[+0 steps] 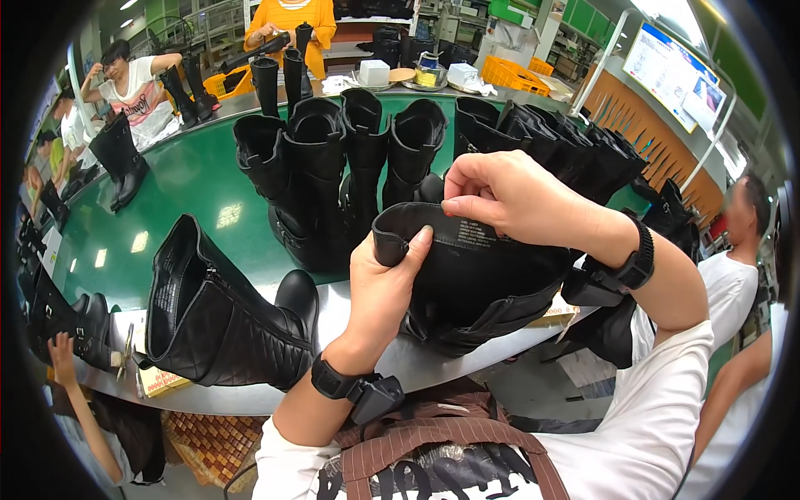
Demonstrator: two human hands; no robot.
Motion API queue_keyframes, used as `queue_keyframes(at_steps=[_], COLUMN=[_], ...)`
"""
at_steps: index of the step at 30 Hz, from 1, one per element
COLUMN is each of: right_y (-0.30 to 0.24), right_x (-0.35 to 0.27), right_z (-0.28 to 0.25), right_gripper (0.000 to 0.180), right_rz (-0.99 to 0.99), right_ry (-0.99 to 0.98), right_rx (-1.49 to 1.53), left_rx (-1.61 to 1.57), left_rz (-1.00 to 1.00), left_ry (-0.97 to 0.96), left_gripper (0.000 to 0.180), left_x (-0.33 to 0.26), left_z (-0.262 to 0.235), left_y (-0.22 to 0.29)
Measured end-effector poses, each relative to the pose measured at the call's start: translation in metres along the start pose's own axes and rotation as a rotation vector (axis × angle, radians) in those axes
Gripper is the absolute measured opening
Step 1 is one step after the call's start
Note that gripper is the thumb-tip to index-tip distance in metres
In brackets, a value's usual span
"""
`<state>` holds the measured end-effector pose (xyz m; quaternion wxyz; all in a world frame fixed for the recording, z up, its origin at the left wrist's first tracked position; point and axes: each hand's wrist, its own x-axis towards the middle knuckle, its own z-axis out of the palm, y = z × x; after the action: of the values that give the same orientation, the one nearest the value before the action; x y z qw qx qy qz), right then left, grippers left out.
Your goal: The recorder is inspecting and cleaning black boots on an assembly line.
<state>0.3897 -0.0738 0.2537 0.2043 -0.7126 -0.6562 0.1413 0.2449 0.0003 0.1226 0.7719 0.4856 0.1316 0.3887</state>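
Note:
A black boot (479, 287) is tipped toward me at the near edge of the table, its wide shaft opening facing up and printed lining showing. My left hand (379, 283) grips the left side of the shaft's rim, thumb inside. At the far rim, my right hand (508, 192) is closed in a pinch, thumb and forefinger together at the edge. Whatever lies between those fingertips is too small to make out. Left of my left hand, another black boot (229, 312) leans with its side zip showing and its opening toward the left.
Several black boots (312, 167) stand upright beyond my hands on the green tabletop (208, 200), with more in a row (558, 142) at the right. The metal table edge (242, 400) curves nearby. Co-workers are at the far side, left and right; a co-worker's hand (61, 358) is raised at lower left.

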Motion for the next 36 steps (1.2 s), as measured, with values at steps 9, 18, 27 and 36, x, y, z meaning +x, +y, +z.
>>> queue_keyframes(at_steps=[9, 18, 27, 36], right_y=[0.002, 0.004, 0.01, 0.002], right_x=[0.002, -0.01, -0.01, -0.013], right_z=[0.004, 0.003, 0.006, -0.005], right_gripper=[0.018, 0.012, 0.013, 0.02], right_rz=[0.131, -0.321, -0.326, -0.299], right_ry=[0.003, 0.326, 0.233, 0.283], right_rx=[0.08, -0.21, -0.326, -0.362], left_rx=[0.044, 0.005, 0.028, 0.012], left_rz=[0.054, 0.106, 0.079, 0.115], left_ry=[0.015, 0.046, 0.035, 0.002], left_gripper=[0.018, 0.017, 0.017, 0.016], left_x=[-0.005, -0.002, -0.002, -0.002], left_z=[0.0, 0.004, 0.001, 0.004], left_y=[-0.002, -0.004, -0.005, -0.003])
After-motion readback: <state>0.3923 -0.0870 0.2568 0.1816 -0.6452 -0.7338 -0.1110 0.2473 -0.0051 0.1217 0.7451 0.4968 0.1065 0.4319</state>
